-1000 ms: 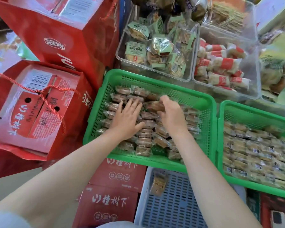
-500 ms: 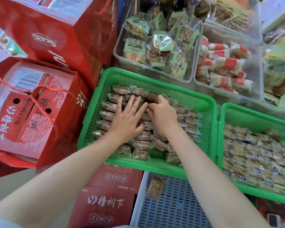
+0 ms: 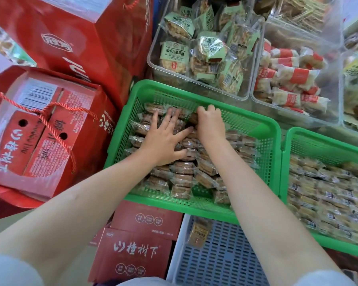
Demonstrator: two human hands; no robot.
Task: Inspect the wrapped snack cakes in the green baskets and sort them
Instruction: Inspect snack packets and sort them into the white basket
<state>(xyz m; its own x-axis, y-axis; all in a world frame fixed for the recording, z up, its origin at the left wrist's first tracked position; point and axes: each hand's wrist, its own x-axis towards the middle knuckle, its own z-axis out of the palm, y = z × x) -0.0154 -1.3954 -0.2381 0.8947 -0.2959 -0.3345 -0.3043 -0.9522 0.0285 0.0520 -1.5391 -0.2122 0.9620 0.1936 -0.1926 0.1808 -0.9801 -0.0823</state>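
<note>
Both your hands are in the green basket mid-frame, the one stacked with brown wrapped snack cakes. Your left hand lies flat on the pile, fingers spread and straight, just pressing on the wrappers. Your right hand is curled over toward the far end of the basket, fingertips tucked around one cake in the back row, looks like a pinch on it. A second green basket at the right edge holds paler cakes. One lone packet sits in the blue-grey crate at the bottom. Red gift boxes fill the left.
</note>
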